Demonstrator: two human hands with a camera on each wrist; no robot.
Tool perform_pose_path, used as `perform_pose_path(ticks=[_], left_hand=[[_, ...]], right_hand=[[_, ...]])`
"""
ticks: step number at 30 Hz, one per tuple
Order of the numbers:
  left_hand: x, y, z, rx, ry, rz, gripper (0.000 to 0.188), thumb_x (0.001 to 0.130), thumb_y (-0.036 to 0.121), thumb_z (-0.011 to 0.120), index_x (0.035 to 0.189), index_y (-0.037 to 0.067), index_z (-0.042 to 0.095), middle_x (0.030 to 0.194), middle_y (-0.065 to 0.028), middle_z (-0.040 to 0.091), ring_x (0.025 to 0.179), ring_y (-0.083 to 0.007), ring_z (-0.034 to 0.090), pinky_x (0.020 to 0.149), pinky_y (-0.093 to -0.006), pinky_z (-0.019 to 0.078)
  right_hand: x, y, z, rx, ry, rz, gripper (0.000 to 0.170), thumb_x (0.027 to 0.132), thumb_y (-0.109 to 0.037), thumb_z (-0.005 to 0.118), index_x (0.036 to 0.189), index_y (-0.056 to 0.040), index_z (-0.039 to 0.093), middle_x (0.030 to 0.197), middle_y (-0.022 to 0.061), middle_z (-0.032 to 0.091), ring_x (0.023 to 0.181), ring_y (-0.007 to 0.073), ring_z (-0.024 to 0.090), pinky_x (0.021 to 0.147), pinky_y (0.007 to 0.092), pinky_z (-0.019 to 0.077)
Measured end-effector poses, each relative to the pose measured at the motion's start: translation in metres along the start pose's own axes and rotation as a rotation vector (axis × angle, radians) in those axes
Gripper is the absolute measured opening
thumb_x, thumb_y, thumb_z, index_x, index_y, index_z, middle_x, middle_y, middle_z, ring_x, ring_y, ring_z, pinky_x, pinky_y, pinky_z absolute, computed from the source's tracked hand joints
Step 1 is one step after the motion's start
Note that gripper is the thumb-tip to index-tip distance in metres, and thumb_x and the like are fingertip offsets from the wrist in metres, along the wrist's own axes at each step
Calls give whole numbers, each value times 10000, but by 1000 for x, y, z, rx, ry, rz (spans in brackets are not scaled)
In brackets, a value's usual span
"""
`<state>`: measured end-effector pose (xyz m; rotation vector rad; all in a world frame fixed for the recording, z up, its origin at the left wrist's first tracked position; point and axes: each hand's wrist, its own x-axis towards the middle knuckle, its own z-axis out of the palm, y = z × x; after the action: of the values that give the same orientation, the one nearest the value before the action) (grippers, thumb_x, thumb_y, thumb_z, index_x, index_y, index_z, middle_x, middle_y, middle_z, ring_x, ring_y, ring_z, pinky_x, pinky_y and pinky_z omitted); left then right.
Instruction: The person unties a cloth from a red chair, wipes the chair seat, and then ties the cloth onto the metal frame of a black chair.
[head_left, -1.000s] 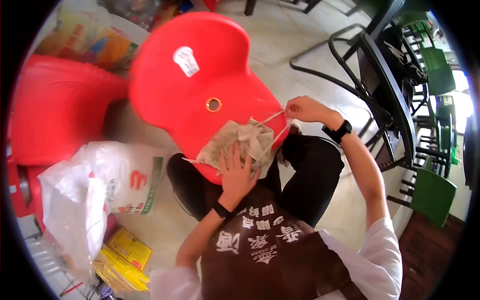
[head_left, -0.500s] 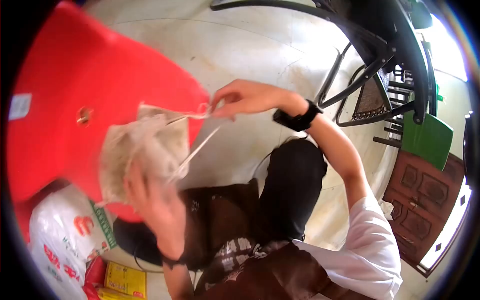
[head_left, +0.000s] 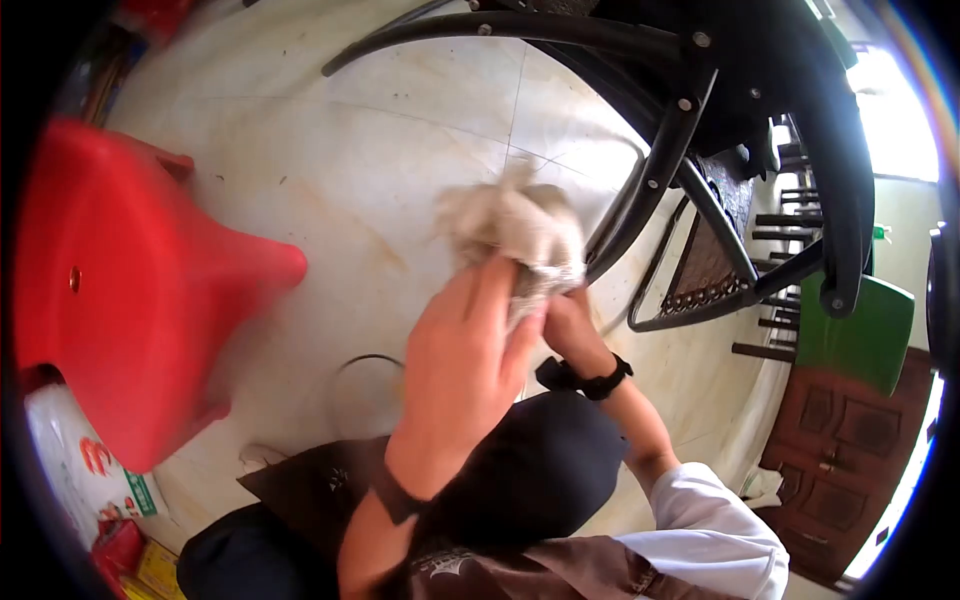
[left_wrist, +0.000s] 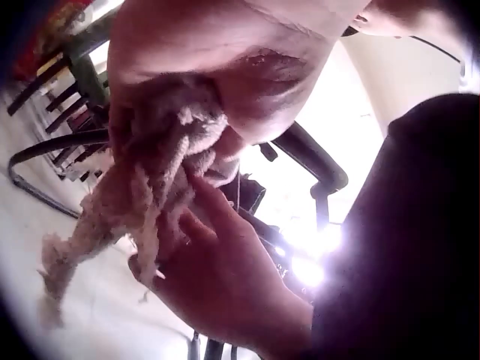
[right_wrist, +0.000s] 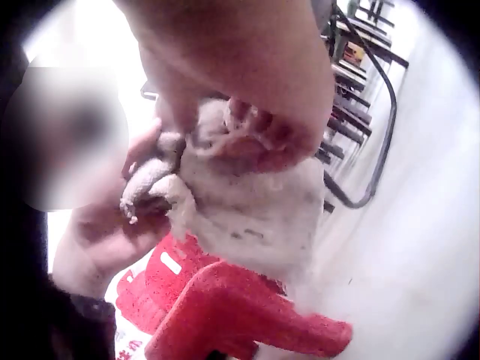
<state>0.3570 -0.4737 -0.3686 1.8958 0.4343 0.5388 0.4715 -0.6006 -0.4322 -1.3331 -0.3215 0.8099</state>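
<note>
A crumpled, grubby beige cloth (head_left: 520, 225) is bunched up in front of me over the floor, blurred in the head view. My left hand (head_left: 455, 360) grips it from the near side, its back toward the head camera. On the cloth's right side my right hand (head_left: 573, 325) holds it too, partly hidden by the cloth and the left hand. In the right wrist view the right hand's fingers (right_wrist: 259, 131) curl over the cloth's upper part, while a flatter part of the cloth (right_wrist: 255, 214) hangs below. Frayed ends of the cloth (left_wrist: 97, 217) dangle in the left wrist view.
A red plastic stool (head_left: 150, 290) stands to the left, with a white printed plastic bag (head_left: 90, 450) beside it. Black metal furniture legs (head_left: 660, 160) rise at the upper right. Green chairs (head_left: 855, 330) and a brown panelled door (head_left: 845, 440) lie farther right.
The cloth, earlier spread on the red seat under my left hand while the right pulled its string, is now lifted off and bunched between both hands. The view has swung right.
</note>
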Motion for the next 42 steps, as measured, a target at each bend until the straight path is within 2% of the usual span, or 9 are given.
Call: perform_pose_path(ticks=[3, 10, 14, 16, 24, 27, 34, 40, 42], left_hand=[[14, 2, 35, -103, -8, 47, 300, 874, 200, 697, 1061, -13, 600, 892, -199, 640, 777, -357, 632, 703, -372, 502], [19, -8, 48, -580, -313, -272, 396, 826, 212, 758, 1107, -17, 598, 864, -109, 655, 785, -180, 613, 743, -298, 490], [16, -26, 71, -648, -234, -170, 419, 829, 223, 740, 1155, 11, 586, 934, -183, 650, 846, -251, 641, 777, -318, 498], [19, -31, 78, -662, -220, -140, 408, 803, 147, 756, 1147, 13, 582, 977, -88, 645, 854, -128, 570, 757, -268, 465], [35, -2, 86, -681, -222, -139, 335, 786, 108, 770, 1044, 12, 578, 884, -56, 666, 818, -111, 608, 731, -262, 473], [29, 2, 83, -785, -153, -190, 302, 787, 90, 780, 996, 7, 578, 861, -53, 675, 790, -101, 613, 722, -255, 480], [32, 0, 59, -847, -215, -136, 241, 808, 94, 758, 966, 4, 599, 810, -75, 664, 730, -103, 595, 664, -244, 475], [48, -3, 52, -934, -402, -35, 176, 810, 47, 751, 947, -4, 652, 858, -23, 673, 796, -71, 593, 707, -228, 471], [49, -1, 49, -1040, -359, 6, 169, 810, 36, 740, 952, -8, 659, 844, -31, 672, 780, -73, 593, 698, -228, 471]], right_hand=[[-17, -4, -28, -259, 314, -184, 244, 839, -11, 637, 1079, 32, 641, 1010, 54, 675, 882, 98, 622, 765, 249, 498], [-35, -7, -55, -290, 370, -479, 189, 990, -120, 506, 1042, 32, 606, 969, 31, 647, 863, 76, 572, 785, 234, 450], [-34, -6, -60, -340, 464, -565, 195, 1009, -140, 499, 943, 23, 583, 960, 28, 591, 878, 75, 506, 801, 235, 401], [-31, -9, -63, -202, 533, -624, 184, 1013, -140, 493, 948, 16, 566, 940, 27, 588, 885, 79, 514, 815, 236, 404], [-30, -38, -54, -150, 546, -607, 202, 977, -117, 506, 1127, 20, 503, 1080, 72, 590, 993, 128, 540, 906, 287, 420], [-34, -33, -46, -265, 425, -522, 408, 912, -108, 492, 1291, 16, 408, 1161, 104, 580, 1078, 154, 544, 951, 295, 425], [-65, -37, -42, -399, 499, -519, 421, 900, -60, 547, 1294, 37, 434, 1202, 148, 590, 1085, 191, 585, 932, 322, 460], [-94, -69, -27, -524, 750, -755, 415, 928, -163, 538, 1306, -14, 451, 1230, 137, 571, 1094, 225, 576, 947, 354, 456], [-94, -81, -13, -539, 1112, -985, 424, 902, -199, 594, 1252, 1, 461, 1213, 143, 561, 1053, 244, 588, 931, 385, 473]])
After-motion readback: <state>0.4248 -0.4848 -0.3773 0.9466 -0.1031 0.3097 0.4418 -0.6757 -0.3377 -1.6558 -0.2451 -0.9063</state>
